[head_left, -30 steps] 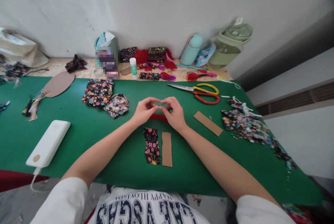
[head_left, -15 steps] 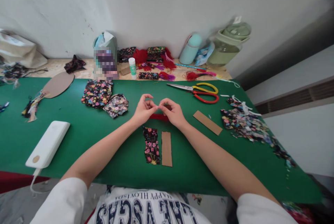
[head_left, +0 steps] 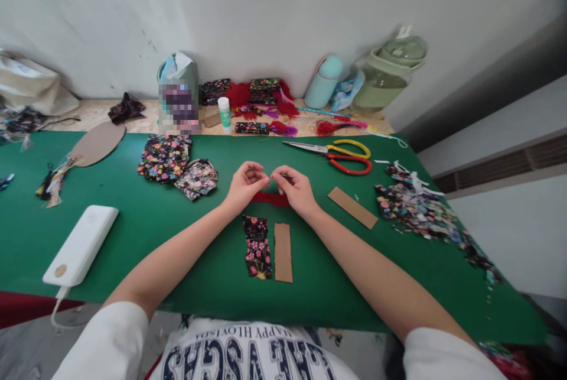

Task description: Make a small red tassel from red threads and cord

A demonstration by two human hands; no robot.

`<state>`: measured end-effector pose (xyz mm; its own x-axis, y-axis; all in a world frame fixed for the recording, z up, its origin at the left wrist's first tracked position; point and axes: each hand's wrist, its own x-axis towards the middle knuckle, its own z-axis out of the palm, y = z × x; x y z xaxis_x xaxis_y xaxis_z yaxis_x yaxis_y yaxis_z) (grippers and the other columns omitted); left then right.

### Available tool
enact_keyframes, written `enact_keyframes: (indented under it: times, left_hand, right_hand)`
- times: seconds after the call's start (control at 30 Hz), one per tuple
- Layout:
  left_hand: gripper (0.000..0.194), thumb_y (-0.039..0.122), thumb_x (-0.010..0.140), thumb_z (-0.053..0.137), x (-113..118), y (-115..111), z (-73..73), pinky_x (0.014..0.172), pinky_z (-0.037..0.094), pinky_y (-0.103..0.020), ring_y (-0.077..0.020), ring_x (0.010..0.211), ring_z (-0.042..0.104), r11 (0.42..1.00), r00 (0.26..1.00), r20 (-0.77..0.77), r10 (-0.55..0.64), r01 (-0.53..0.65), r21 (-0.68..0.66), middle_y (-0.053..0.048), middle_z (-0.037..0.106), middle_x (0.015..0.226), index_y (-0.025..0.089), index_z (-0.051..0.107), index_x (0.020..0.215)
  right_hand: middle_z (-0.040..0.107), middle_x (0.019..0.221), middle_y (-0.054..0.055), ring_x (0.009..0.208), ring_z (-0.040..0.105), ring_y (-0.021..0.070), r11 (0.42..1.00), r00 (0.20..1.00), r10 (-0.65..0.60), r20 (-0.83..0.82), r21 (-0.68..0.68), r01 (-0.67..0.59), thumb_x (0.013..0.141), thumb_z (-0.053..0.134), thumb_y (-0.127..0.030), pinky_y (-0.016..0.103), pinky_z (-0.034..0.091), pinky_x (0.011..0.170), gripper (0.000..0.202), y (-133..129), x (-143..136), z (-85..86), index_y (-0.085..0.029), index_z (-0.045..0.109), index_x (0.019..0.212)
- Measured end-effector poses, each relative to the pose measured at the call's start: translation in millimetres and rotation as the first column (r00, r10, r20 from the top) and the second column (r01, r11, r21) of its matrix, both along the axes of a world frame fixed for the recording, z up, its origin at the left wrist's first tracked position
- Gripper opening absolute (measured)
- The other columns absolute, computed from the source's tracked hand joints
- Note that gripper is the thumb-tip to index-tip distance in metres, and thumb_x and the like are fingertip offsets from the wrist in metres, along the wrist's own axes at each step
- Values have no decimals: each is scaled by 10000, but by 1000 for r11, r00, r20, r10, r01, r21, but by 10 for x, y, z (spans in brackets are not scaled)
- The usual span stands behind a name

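My left hand and my right hand face each other over the middle of the green tabletop. Each pinches thumb against fingers, the tips almost meeting; a tiny yellowish bit shows between them, too small to name. Just beneath lies a bundle of red thread, partly covered by the hands. Closer to me, a strip of black floral fabric rests beside a brown cardboard strip. A second cardboard strip lies to the right of my right hand.
Beyond my right hand lie scissors with yellow and red handles. Fabric scraps are heaped at right. Folded floral cloth and a white power bank are at left. A glue stick and a turquoise bottle stand along the back.
My fingertips have moved slightly apart, and a tiny yellowish bit now shows between them. More of the red thread is visible below. The surrounding things stay in place.
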<state>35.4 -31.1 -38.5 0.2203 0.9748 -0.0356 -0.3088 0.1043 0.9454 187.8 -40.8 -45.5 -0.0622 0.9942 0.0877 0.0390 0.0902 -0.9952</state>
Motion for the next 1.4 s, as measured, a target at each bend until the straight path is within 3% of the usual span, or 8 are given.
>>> enact_keyframes:
  times: [0.3, 0.6, 0.9, 1.4]
  left_hand:
    - [417, 290, 605, 817, -4, -6, 11, 622, 507, -250, -121, 619, 651, 999, 1000, -5, -29, 29, -19, 11, 654, 676, 161, 521, 869]
    - [536, 254, 527, 843, 13, -17, 90, 536, 428, -209, -60, 480, 525, 988, 988, 154, -16, 40, -151, 97, 569, 553, 187, 459, 895]
    - [579, 254, 492, 853, 40, -33, 110, 547, 419, -221, -52, 491, 494, 979, 971, 238, -17, 65, -195, 108, 529, 552, 202, 415, 867]
    - [537, 223, 523, 811, 104, -96, 108, 558, 392, -211, -38, 486, 445, 980, 967, 254, 4, 47, -194, 122, 454, 539, 207, 354, 803]
  right_hand:
    - [459, 555, -62, 446, 395, 80, 998, 999, 12, 41, 68, -14, 797, 620, -537, 239, 332, 462, 335, -13, -8, 14, -207, 570, 764]
    - [566, 784, -12, 495, 414, 68, 990, 995, 96, -10, 100, -95, 740, 690, -492, 241, 340, 464, 305, -15, 11, 16, -205, 597, 791]
    - [588, 786, -13, 493, 388, 69, 994, 997, 77, -15, 74, -76, 702, 720, -483, 238, 305, 453, 304, -1, 6, 1, -212, 608, 782]
    - [517, 616, -45, 467, 377, 71, 999, 995, 25, -100, 23, -23, 669, 736, -503, 236, 308, 457, 347, -17, -43, 24, -203, 563, 676]
